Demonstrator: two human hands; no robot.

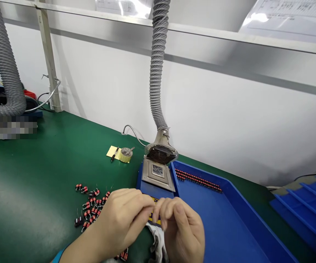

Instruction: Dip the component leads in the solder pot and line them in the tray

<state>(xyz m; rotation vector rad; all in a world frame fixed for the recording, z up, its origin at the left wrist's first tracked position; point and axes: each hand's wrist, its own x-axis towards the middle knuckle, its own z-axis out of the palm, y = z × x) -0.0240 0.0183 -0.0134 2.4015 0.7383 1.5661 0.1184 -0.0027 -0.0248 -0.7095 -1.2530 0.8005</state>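
Note:
My left hand [123, 217] and my right hand [185, 228] meet fingertip to fingertip in front of a blue solder pot [158, 175]. The left fingers are pinched together. On the right hand, the fingers are curled in towards the thumb. Whatever lies between the fingertips, if anything, is hidden or too small to make out. Left of my left hand, several small red-and-black components with wire leads [93, 208] lie in a loose heap. A crumpled white cloth [158, 239] shows below and between the hands.
A fume hose [158, 73] ends in a hood [162, 151] over the pot. At right, a blue tray [245, 219] holds rows of red-and-black components [199, 179]. Behind are a tape roll [125, 155], a pen [115, 154] and yellow paper [110, 151] on the green table [51, 164].

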